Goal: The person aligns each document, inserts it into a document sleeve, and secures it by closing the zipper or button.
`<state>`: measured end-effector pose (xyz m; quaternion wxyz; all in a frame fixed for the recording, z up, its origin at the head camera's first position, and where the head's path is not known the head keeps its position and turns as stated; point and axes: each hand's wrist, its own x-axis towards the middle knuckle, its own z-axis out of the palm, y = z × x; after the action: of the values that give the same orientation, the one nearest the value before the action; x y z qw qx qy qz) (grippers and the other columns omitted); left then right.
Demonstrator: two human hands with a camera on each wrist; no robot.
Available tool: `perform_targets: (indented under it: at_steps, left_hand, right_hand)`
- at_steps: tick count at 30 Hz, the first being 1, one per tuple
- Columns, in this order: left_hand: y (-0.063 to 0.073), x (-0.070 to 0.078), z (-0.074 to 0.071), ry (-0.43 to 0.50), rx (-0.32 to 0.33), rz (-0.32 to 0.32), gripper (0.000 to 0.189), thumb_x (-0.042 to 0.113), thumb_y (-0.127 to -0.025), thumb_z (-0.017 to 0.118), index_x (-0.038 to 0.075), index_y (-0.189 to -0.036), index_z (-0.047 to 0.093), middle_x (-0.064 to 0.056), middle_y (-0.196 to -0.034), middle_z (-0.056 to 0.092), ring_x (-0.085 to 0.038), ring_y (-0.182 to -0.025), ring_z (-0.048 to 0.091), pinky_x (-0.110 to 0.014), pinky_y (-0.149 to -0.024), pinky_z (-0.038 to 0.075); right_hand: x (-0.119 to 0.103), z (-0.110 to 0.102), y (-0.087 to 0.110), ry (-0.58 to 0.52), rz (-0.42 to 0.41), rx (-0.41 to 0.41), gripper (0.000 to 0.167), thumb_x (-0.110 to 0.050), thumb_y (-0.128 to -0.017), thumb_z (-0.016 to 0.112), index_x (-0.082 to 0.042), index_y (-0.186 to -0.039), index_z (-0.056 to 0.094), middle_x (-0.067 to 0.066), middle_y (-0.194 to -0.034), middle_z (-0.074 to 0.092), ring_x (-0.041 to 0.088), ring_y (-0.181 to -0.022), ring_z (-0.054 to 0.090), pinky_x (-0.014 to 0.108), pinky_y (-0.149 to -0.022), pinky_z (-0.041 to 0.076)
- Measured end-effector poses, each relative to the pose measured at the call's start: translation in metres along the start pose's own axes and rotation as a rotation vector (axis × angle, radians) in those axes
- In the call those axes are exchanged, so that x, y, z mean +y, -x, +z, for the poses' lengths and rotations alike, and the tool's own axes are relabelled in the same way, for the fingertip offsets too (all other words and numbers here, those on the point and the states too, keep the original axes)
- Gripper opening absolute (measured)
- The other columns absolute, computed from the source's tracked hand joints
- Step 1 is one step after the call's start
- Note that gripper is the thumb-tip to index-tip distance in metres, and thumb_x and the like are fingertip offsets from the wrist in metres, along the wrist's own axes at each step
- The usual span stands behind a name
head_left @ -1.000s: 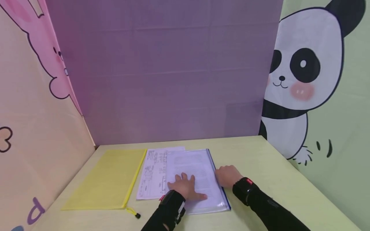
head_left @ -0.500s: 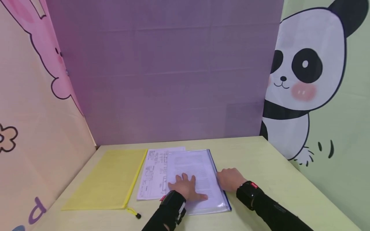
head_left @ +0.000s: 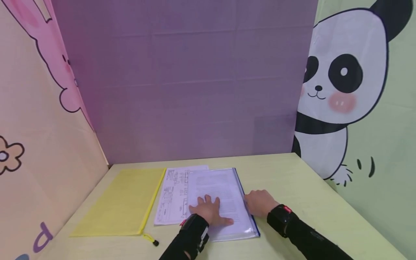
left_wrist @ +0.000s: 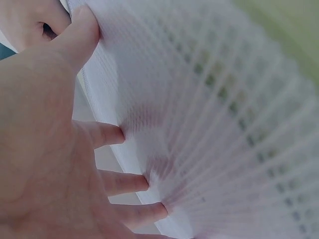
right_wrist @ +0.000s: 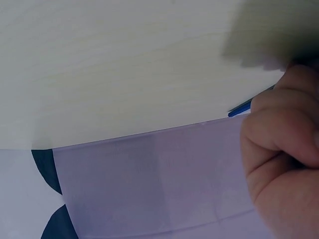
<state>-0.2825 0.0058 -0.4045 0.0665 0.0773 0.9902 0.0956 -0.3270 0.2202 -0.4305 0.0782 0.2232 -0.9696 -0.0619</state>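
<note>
Clear mesh-plastic folder (head_left: 211, 180) lay unmoved at head view's 6 o'clock | left hand (head_left: 208, 211) spread flat, bracing it | right hand (head_left: 261, 203), having slid slightly toward 4 o'clock, apparently pinched dark-blue edge strip (head_left: 255, 225), fingertips hidden; work advanced along strip.

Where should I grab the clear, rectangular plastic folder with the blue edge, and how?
Try pinching the clear plastic folder by the straight blue strip on its right edge, coming from the right. It lies flat, so that narrow edge is probably easier to pinch than its broad face; the right hand is there, too.
</note>
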Motion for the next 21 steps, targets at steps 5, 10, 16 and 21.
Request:
perform_targets:
  at_steps: [5, 10, 16, 21]
  left_hand:
    - [0.001, 0.001, 0.000, 0.002, 0.000, 0.001, 0.097, 0.076, -0.074, 0.072, 0.019, -0.149, 0.052, -0.018, -0.150, 0.046, -0.043, -0.137, 0.041, -0.073, -0.102, 0.036]
    - [0.002, 0.001, 0.000, 0.002, 0.006, 0.004, 0.097, 0.077, -0.074, 0.072, 0.019, -0.149, 0.052, -0.018, -0.149, 0.046, -0.043, -0.136, 0.041, -0.074, -0.102, 0.036]
    - [0.002, 0.001, -0.001, 0.008, 0.010, 0.010, 0.096, 0.075, -0.074, 0.073, 0.017, -0.149, 0.052, -0.019, -0.148, 0.046, -0.044, -0.136, 0.041, -0.075, -0.101, 0.035]
    - [0.002, 0.001, -0.002, 0.004, 0.003, 0.010, 0.096, 0.075, -0.075, 0.073, 0.017, -0.149, 0.052, -0.020, -0.149, 0.045, -0.045, -0.137, 0.040, -0.075, -0.102, 0.035]
  right_hand:
    - [-0.002, -0.002, 0.007, -0.010, 0.008, -0.033, 0.021, -0.020, -0.095, 0.064, -0.015, -0.075, 0.059, -0.003, -0.062, 0.046, 0.014, -0.055, 0.044, 0.033, -0.054, 0.043]
    - [-0.004, -0.006, 0.014, -0.018, 0.004, -0.044, 0.020, -0.021, -0.094, 0.067, -0.014, -0.076, 0.062, -0.003, -0.062, 0.046, 0.014, -0.054, 0.044, 0.032, -0.054, 0.042]
    - [-0.006, -0.009, 0.019, -0.035, 0.004, -0.091, 0.016, -0.021, -0.095, 0.067, -0.013, -0.080, 0.065, -0.003, -0.062, 0.047, 0.013, -0.054, 0.045, 0.030, -0.053, 0.041]
    - [-0.005, -0.009, 0.020, -0.043, 0.012, -0.114, 0.015, -0.022, -0.095, 0.066, -0.013, -0.083, 0.067, -0.004, -0.063, 0.048, 0.013, -0.055, 0.045, 0.030, -0.055, 0.040]
